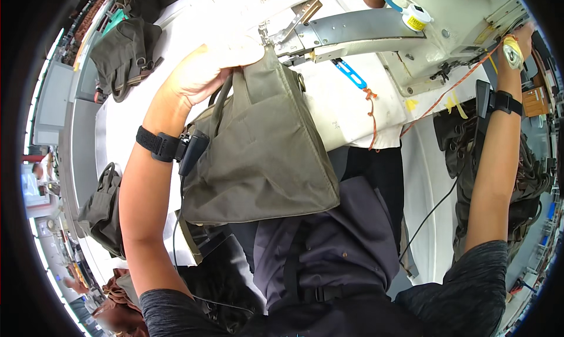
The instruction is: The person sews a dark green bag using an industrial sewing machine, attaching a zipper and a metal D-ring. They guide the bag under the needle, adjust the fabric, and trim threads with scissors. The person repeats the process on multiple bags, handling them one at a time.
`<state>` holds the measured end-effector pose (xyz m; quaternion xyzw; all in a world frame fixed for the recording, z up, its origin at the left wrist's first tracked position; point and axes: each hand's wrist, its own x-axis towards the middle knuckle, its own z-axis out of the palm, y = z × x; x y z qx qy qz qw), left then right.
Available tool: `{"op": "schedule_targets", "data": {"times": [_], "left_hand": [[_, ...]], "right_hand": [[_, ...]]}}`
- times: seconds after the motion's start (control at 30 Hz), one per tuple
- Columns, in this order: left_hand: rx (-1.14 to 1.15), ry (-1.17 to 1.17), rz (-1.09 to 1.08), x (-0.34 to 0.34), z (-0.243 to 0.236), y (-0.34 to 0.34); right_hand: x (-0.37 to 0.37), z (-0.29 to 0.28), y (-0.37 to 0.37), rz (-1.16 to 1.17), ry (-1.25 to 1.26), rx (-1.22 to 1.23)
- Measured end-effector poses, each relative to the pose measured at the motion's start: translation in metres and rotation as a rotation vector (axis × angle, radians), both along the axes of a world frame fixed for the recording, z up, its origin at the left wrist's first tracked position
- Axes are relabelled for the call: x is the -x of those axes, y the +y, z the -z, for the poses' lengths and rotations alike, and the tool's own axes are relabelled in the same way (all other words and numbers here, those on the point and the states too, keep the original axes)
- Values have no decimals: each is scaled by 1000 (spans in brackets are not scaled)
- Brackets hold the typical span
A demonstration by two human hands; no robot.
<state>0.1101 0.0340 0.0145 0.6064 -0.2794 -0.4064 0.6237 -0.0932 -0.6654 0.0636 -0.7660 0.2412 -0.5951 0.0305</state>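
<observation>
An olive-green handbag (258, 161) hangs down from the sewing machine's needle area (265, 34), its top corner close under the presser foot. My left hand (220, 64) is closed on the bag's upper edge beside the needle; bright glare washes out part of the hand. The bag's handle (222, 105) shows just below it. Far to the right, my right hand (521, 40) is raised at the end of the machine body (452, 49). Its fingers are mostly hidden there, so their grip cannot be made out. A yellow-and-white wrapping (513, 52) sits at that wrist.
More olive bags (126, 52) lie on the white table at left, one bag (104, 205) lower down. A blue tool (351, 74) on an orange cord lies under the machine arm (358, 34). Dark bags (523, 184) are piled at right. A cable (432, 219) hangs from my right forearm.
</observation>
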Motion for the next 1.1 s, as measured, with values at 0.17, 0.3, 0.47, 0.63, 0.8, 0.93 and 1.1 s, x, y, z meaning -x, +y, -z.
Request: {"op": "schedule_targets", "data": {"times": [0.17,0.3,0.47,0.63,0.8,0.93,1.1], "left_hand": [[-4,2,-14,3,-1,3],[-15,-10,9,7,-4,-5],[-7,-66,-50,15,-9,-6],[5,-109,-43,16,-10,-6],[-60,-176,-148,14,-9,-2],[-105,-189,-104,12,-9,-21],[-179,-135,-143,12,-3,17]], "right_hand": [[-1,-21,86,-232,-186,-373],[-1,-6,69,-258,-260,-240],[-4,11,59,-279,-172,-368],[-5,-15,94,-553,-452,-787],[-4,-86,134,-282,-40,-510],[-5,-136,83,-248,71,-411],[-37,-7,118,-475,-367,-437]]}}
